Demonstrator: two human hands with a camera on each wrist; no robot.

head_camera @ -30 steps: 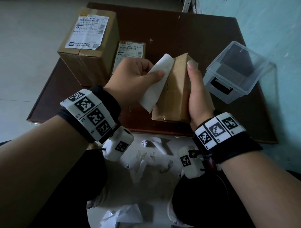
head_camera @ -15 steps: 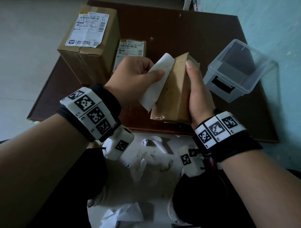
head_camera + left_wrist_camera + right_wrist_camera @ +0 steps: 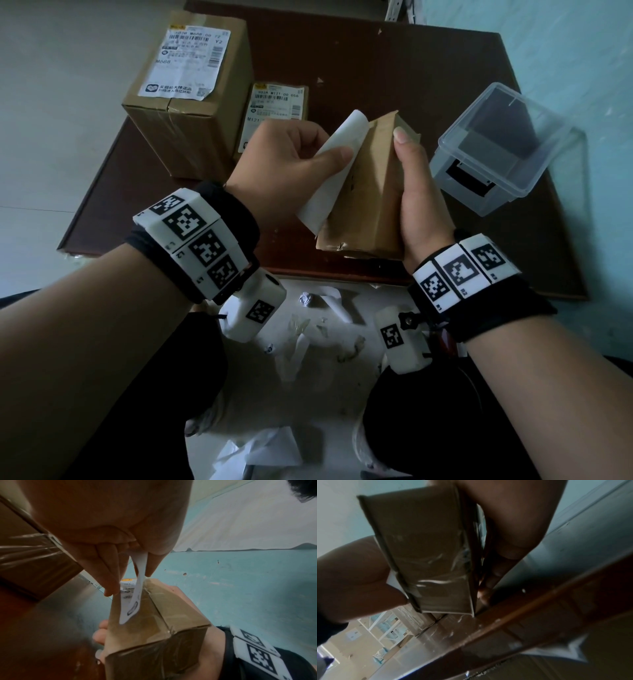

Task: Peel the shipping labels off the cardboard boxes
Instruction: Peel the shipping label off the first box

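Seen from the head camera, a person sits at a dark wooden table (image 3: 428,85) and holds a small cardboard box (image 3: 371,192) upright at its near edge. The right hand (image 3: 419,202) wraps the box's right side, thumb along the top corner and fingers curled behind it, clamping it steady. The left hand (image 3: 291,154) pinches a white shipping label (image 3: 334,171) between thumb and curled fingers; the sheet is lifted away from the box's left face, blank sticky side up.

Compared with a second ago, almost nothing has moved. The label stands at the same angle, the same length of it is free, and both hands keep the same holds; only the camera has drifted slightly. The left wrist view shows the label's far end still stuck near the box's top edge, so the peel looks paused or very slow, probably where the adhesive grips hardest. My reading is that this label is most of the way off, and a steady pull along the face should free it without tearing.

Behind the hands, a large cardboard box (image 3: 191,113) and a smaller labelled box (image 3: 274,102) sit on the table with labels still on. A clear plastic container (image 3: 500,150) sits to the right. Crumpled paper scraps (image 3: 308,329) lie on the floor below.
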